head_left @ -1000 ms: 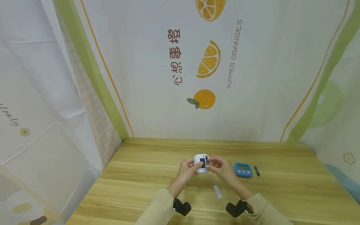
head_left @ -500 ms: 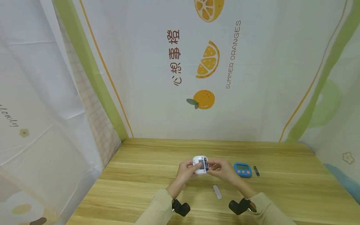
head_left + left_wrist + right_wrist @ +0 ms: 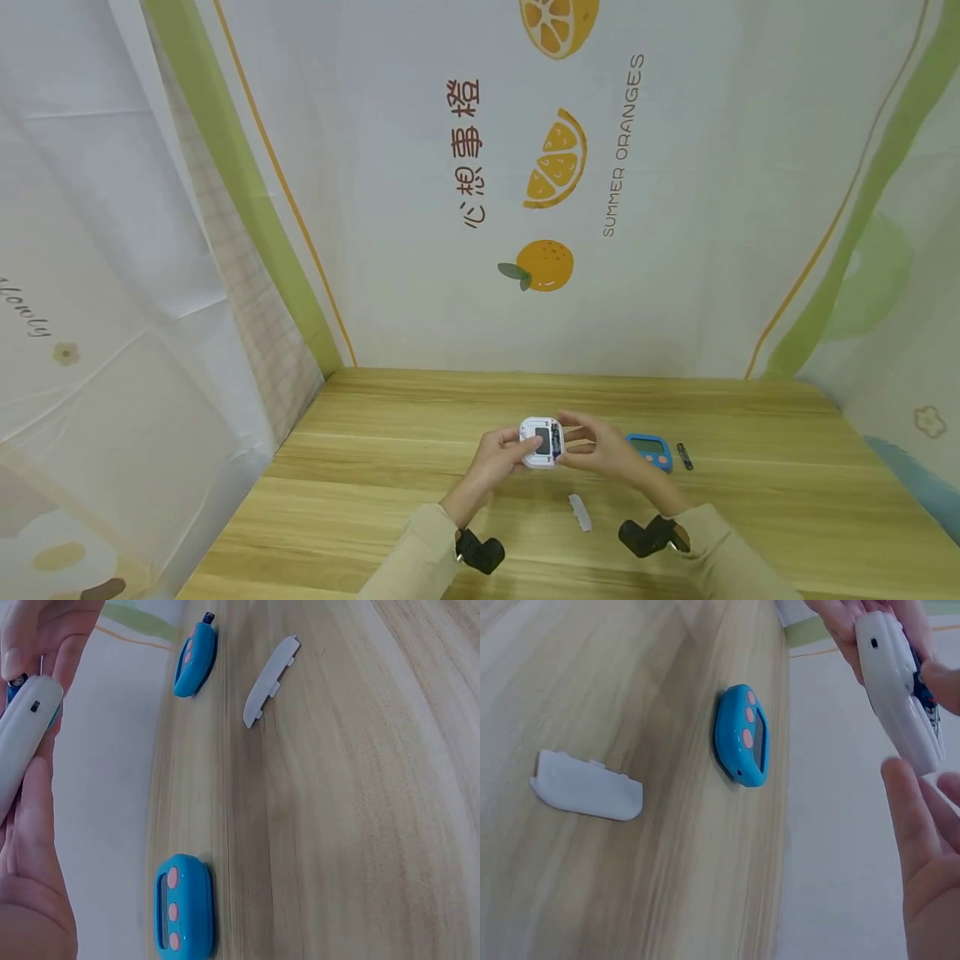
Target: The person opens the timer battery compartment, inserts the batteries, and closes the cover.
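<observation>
My left hand (image 3: 501, 454) grips a white-backed digital timer (image 3: 529, 459), its thumb lying across the back. The timer's battery slot is uncovered, and a dark battery (image 3: 557, 440) shows in it. My right hand (image 3: 600, 450) spans the timer's right side: the thumb is on the battery near one end, and the forefinger touches the opposite end of the casing. In the right wrist view, the other right fingers sit apart from the white casing (image 3: 896, 690). A white battery cover (image 3: 580, 512) lies loose on the table below the hands.
A blue timer (image 3: 649, 450) with pink buttons lies right of my hands, partly covered by the right one. Beyond it is a loose battery (image 3: 685, 456). Another blue timer (image 3: 184, 907) shows in the left wrist view. A printed cloth (image 3: 420, 317) hangs behind the wooden table (image 3: 375, 508).
My right fingers have spread from a close pinch at the slot to the timer's two ends, baring the battery. The timer has shifted slightly. The right wrist has moved a little right.
</observation>
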Available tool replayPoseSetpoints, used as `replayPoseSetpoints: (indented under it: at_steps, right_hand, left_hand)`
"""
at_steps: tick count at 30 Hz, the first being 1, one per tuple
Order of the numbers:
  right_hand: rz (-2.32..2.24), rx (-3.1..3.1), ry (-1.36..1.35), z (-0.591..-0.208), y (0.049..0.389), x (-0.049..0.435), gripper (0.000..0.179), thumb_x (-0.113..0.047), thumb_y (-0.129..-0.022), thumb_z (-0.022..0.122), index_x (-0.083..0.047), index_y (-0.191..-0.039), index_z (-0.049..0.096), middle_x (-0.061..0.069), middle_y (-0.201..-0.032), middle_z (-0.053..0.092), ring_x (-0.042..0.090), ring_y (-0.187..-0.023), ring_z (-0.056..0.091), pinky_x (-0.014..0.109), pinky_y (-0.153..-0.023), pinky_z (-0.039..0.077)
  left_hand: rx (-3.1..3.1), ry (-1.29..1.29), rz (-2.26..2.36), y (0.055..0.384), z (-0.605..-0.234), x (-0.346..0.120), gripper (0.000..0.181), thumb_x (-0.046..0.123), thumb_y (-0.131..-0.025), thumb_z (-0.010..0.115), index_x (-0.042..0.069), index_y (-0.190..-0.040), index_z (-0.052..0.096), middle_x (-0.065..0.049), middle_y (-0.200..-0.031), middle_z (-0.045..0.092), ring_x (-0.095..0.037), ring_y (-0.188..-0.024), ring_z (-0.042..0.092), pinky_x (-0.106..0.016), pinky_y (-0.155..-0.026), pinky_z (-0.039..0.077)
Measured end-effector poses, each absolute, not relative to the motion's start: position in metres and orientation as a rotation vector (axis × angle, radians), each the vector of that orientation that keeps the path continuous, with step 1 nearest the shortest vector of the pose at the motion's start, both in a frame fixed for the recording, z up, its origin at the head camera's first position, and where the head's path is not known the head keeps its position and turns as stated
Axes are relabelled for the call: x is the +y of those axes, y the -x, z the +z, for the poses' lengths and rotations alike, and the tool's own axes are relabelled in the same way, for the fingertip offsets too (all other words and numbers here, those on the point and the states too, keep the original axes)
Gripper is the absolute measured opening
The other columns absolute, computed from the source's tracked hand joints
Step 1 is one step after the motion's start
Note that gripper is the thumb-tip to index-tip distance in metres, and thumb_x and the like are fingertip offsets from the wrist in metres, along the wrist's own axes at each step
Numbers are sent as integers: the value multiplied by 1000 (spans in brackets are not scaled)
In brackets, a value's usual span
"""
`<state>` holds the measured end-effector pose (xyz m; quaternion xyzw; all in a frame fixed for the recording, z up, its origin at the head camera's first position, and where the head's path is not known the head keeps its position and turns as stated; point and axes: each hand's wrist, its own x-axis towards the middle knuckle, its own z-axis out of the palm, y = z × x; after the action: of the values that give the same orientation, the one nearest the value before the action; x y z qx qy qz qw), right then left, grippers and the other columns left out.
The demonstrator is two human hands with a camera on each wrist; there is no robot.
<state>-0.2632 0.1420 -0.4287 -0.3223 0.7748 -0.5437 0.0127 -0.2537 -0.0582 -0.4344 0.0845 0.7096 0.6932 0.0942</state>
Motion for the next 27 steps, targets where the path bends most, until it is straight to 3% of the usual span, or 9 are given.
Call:
replayPoseSetpoints:
  at_steps: [7, 13, 19, 27]
  right_hand:
    - [-1684, 2403, 970, -419, 260, 143, 52, -2, -74, 69, 15, -117, 45, 28, -111, 51, 31, -90, 57, 25, -75, 51]
    - [-1717, 2413, 920, -423, 264, 143, 52, -7, -74, 71, 11, -117, 47, 24, -107, 54, 26, -89, 59, 25, -75, 51]
    - [-1771, 2343, 919, -429, 266, 141, 54, -5, -73, 71, 10, -117, 44, 23, -98, 57, 26, -87, 60, 26, -75, 51]
    - [-1785, 2325, 865, -432, 265, 138, 51, -3, -74, 69, 9, -115, 42, 20, -92, 58, 18, -81, 59, 25, -72, 52]
  left_hand:
    - [2083, -275, 2028, 256, -435, -58, 37, 24, -84, 62, -5, -107, 59, -12, -89, 66, -17, -76, 64, -42, -77, 49]
    - [2073, -280, 2044, 258, -435, -58, 36, 23, -84, 61, -5, -106, 60, -13, -91, 66, -17, -77, 64, -35, -72, 52]
    - [2072, -286, 2040, 256, -431, -60, 35, 18, -85, 61, -7, -108, 58, -16, -91, 65, -18, -77, 64, -40, -74, 51]
    - [2105, -279, 2006, 246, -418, -60, 35, 15, -85, 60, -10, -109, 56, -16, -89, 65, -18, -75, 64, -36, -72, 52]
